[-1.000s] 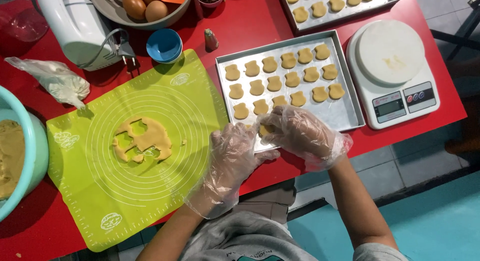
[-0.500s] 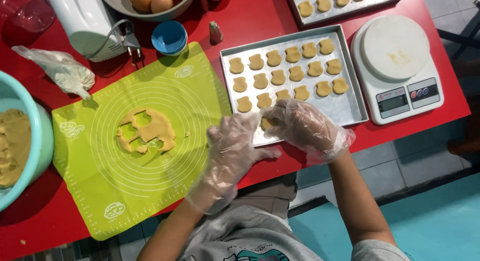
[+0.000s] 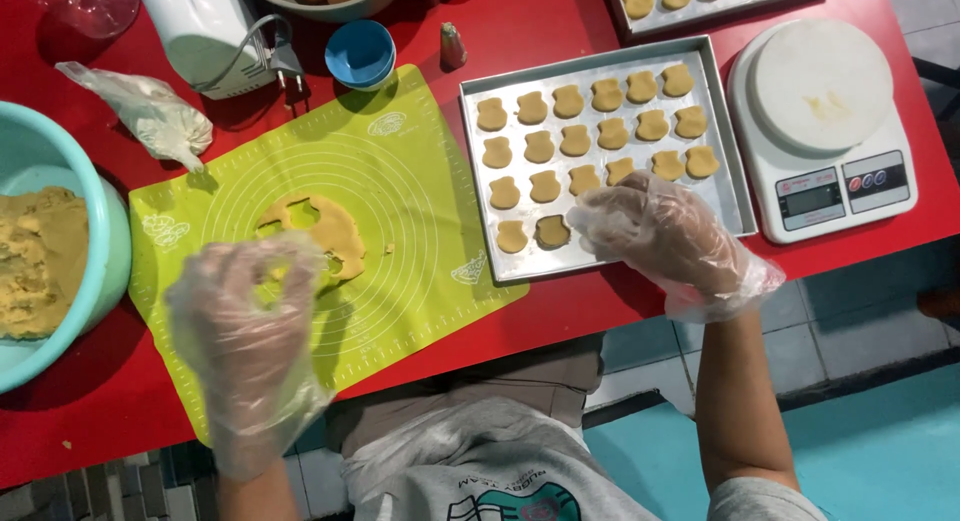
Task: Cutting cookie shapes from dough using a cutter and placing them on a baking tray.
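1. Surface: red tabletop (image 3: 560, 311) seen from above, with grey floor tiles and a teal floor strip along the near edge.
2. Right hand (image 3: 665, 236), in a loose clear plastic glove: fingers bent down over the 5 o'clock corner of the tray; whether they pinch a piece cannot be told.
3. Rectangular silver metal baking tray (image 3: 740, 196): rows of pale cut-out dough shapes (image 3: 560, 141); the last one lies just at 9 o'clock of the right fingertips.
4. Left hand (image 3: 250, 326), same kind of glove, blurred: fingers loosely spread, holding nothing visible, above the mat's 7 o'clock part.
5. Green silicone baking mat with printed circles (image 3: 420, 211): flat rolled sheet of tan dough (image 3: 325, 231) with holes cut out, at 1 o'clock of the left hand.
6. Teal plastic bowl of tan dough (image 3: 100, 231), at 9 o'clock of the mat.
7. White digital kitchen scale (image 3: 825, 131), at 3 o'clock of the tray.
8. Small blue round cup (image 3: 360, 53), at 12 o'clock of the mat.
9. Crumpled clear plastic bag (image 3: 150, 111), at 10 o'clock.
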